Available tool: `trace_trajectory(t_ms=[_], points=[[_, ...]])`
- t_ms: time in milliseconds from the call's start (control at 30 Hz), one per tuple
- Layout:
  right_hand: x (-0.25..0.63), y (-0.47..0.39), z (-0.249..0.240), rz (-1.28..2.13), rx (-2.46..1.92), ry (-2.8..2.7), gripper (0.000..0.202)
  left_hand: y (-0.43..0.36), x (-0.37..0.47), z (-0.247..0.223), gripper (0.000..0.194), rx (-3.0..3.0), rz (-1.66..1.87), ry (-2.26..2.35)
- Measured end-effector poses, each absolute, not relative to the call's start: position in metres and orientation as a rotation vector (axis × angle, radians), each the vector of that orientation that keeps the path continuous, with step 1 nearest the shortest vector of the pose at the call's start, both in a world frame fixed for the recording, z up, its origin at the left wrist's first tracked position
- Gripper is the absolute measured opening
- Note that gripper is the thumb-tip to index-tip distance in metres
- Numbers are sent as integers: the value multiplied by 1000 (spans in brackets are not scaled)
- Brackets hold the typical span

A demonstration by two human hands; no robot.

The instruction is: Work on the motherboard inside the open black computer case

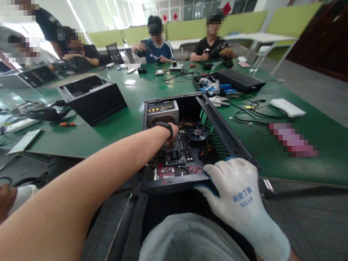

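An open black computer case (216,129) lies at the table's near edge. My bare left hand (173,135), with a dark watch at its wrist, reaches down inside it over the motherboard (175,156); the fingers are mostly hidden. Just beyond that hand is the power supply (162,115), and the CPU fan (198,133) is to its right. A red circuit board (167,172) lies along the near side. My right hand (234,185), in a white glove, is closed around the case's near right edge, thumb outside and fingers over the rim.
On the green table (314,141) a second black case (95,102) stands at left, near a screwdriver (68,124). At right are cables, a white power strip (287,107), gloves (218,101) and a pink item (292,139). Several people work across the table; another person's hand (3,201) shows at far left.
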State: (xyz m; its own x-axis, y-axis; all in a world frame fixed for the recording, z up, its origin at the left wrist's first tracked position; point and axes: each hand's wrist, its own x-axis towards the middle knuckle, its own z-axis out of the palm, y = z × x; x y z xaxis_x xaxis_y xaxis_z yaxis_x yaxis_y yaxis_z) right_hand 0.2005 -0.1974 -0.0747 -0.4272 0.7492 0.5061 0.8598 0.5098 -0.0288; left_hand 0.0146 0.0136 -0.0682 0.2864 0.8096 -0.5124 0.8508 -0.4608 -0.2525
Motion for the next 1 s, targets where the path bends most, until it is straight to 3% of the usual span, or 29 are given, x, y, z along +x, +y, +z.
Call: trace_trajectory(t_ms=[600, 1000], points=[[200, -197, -75, -335, -1315, -2307, 28, 24, 3, -82, 89, 2473, -962, 1569], [200, -197, -74, -352, -1311, -2303, 28, 27, 4, -86, 85, 2437, -953, 1603]])
